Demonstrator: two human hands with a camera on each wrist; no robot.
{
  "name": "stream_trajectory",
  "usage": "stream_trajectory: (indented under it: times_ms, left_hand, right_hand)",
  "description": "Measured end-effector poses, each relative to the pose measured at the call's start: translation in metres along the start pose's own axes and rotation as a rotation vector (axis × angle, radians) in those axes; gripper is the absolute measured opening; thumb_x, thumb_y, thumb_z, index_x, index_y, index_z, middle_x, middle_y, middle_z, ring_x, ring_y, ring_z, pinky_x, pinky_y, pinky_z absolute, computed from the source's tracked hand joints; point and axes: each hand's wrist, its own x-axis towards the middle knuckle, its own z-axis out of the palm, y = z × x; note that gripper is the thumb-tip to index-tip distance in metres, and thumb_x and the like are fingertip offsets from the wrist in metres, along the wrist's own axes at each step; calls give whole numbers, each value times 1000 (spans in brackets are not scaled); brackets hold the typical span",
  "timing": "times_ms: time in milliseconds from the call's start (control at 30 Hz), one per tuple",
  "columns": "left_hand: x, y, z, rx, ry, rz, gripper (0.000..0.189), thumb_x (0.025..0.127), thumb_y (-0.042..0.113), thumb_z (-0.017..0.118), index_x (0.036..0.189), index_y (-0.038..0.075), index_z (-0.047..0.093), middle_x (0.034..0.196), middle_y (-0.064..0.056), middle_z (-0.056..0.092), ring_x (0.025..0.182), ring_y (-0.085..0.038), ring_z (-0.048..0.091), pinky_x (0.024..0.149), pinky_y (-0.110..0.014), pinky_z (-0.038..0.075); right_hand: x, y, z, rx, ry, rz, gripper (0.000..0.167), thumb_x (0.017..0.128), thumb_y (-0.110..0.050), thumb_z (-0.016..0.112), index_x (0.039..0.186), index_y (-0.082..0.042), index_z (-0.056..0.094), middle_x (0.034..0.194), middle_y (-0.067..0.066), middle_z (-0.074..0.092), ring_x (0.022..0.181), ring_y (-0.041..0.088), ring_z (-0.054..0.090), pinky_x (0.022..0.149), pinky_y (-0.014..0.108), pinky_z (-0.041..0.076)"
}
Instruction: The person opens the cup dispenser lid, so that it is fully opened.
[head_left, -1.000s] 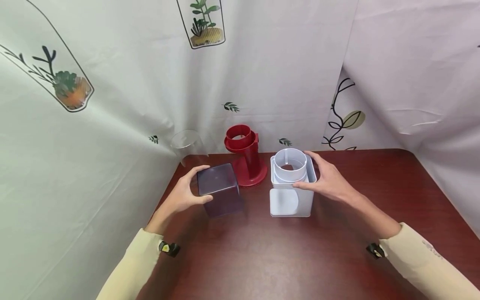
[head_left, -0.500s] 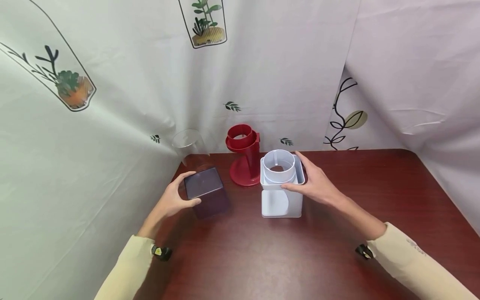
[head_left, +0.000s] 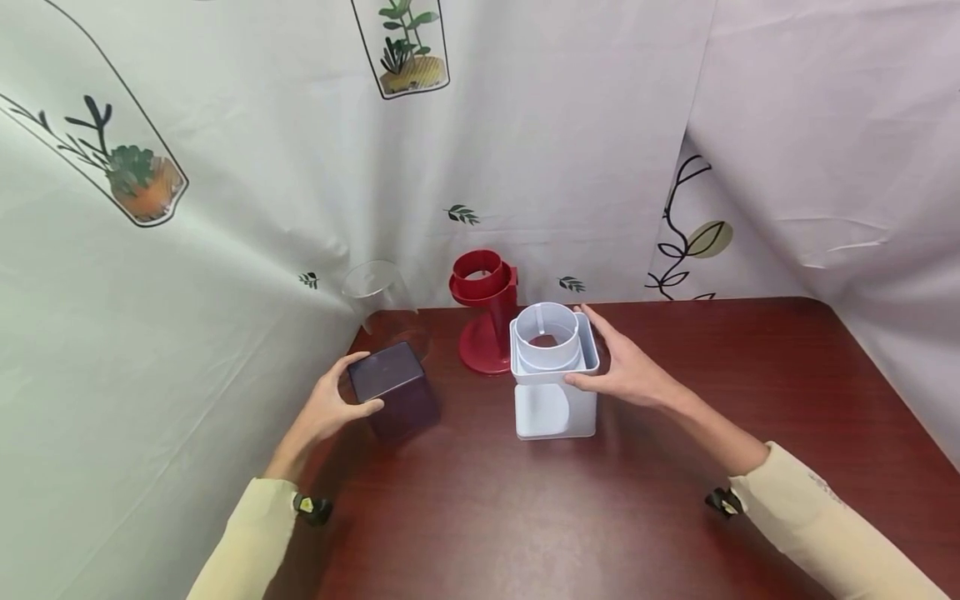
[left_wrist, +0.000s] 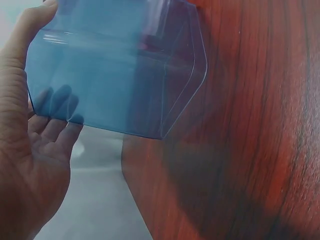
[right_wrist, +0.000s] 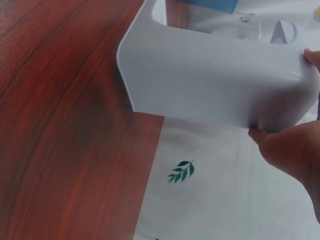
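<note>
My left hand [head_left: 330, 406] grips a dark, see-through plastic box [head_left: 401, 396] by its upper part, thumb on the near side and fingers on the far side. The left wrist view shows the box [left_wrist: 115, 75] as bluish and thin-walled, with fingers visible through it. My right hand [head_left: 630, 367] holds the top rim of a white plastic housing [head_left: 573, 412], which has a round collar in a square top and an opening in its front. In the right wrist view, thumb and fingers grip one end of the housing [right_wrist: 200, 75].
Behind and between them, a red plastic stand [head_left: 487, 337] with a ring top and round base stands on the dark red wooden table [head_left: 480, 517]. A clear cylinder [head_left: 375, 292] stands at the back left corner. White printed cloth [head_left: 555, 167] hangs behind and along the left.
The dark box has moved left with my left hand, away from the red stand. My right hand has shifted the white housing left, towards the red stand.
</note>
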Motion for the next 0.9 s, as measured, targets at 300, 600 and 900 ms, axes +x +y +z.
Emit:
stream_trajectory:
  times_ms: [300,600,900]
  left_hand:
    - [-4,-8,-15,19,0,-58,92,81,4,92,158,3,42,141,-24,56,109,-5,64,88,-14,53]
    - [-6,-13,-22,26,-19,-75,92,82,5,92,159,5,41,144,-26,56,112,-3,62,91,-13,50]
    - [-5,-14,-28,-3,-62,-72,99,85,1,88,166,4,30,162,-28,39,129,-11,55,97,-11,47]
  right_hand:
    - [4,-3,6,41,-22,-6,110,84,-18,92,167,-2,22,164,18,41,147,38,46,119,57,37]
    - [6,-10,19,44,2,17,111,81,-22,94,165,2,25,163,20,42,149,42,43,119,56,38]
    - [11,-16,36,59,24,8,113,79,-21,96,166,1,26,165,19,40,149,43,43,118,56,39]
